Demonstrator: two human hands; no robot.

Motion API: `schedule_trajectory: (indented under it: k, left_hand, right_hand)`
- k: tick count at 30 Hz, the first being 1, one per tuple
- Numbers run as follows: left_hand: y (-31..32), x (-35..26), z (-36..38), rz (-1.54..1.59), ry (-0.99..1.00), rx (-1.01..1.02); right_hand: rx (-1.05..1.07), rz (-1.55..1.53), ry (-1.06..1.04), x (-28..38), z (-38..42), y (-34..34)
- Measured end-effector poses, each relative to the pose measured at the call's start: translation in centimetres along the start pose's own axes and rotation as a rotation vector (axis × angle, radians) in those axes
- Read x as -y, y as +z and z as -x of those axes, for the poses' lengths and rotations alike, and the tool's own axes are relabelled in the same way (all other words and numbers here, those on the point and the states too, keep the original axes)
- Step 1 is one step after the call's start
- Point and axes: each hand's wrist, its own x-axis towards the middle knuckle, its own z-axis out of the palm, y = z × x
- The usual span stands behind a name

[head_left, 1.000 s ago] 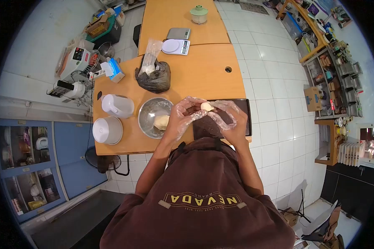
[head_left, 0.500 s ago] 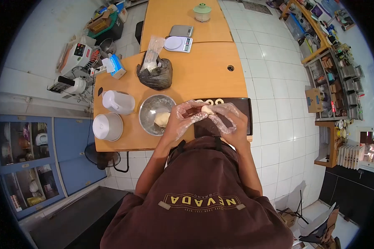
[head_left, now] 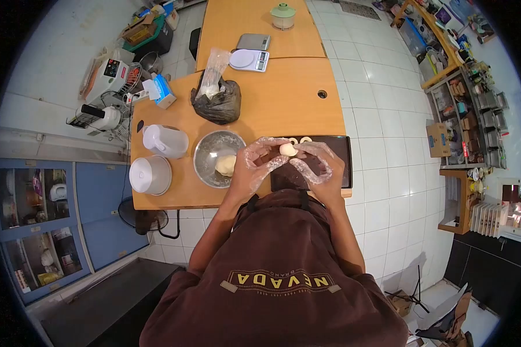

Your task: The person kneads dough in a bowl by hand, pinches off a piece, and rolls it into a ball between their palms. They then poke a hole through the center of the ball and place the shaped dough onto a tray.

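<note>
A small pale ball of dough is pinched between the fingertips of my left hand and my right hand. White flour coats the fingers of both hands. They hold the ball above a dark baking tray. Pale dough rings lie along the tray's far edge, partly hidden behind my fingers. To the left of my left hand stands a metal bowl with a larger lump of dough inside.
A white jug and a white tub stand at the table's left. Farther back are a black plastic bag holding a clear bag, a white kitchen scale, a grey scale and a green-lidded container.
My fingers have turned the dough ball a little, and more of its rounded surface now shows. Both hands stay over the tray.
</note>
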Motion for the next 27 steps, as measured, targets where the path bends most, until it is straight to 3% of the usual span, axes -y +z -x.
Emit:
schedule_trajectory:
  k: [3, 21, 27]
  left_hand:
    - [0.1, -0.1, 0.1, -0.04, 0.002, 0.01]
    - [-0.4, -0.2, 0.2, -0.037, -0.009, 0.027]
    - [-0.4, -0.2, 0.0, -0.02, 0.002, 0.028]
  right_hand:
    - [-0.028, -0.039, 0.08, -0.5, 0.6, 0.5]
    - [0.078, 0.01, -0.121, 0.0, -0.1, -0.5]
    - [0.018, 0.045, -0.138, -0.2, 0.1, -0.4]
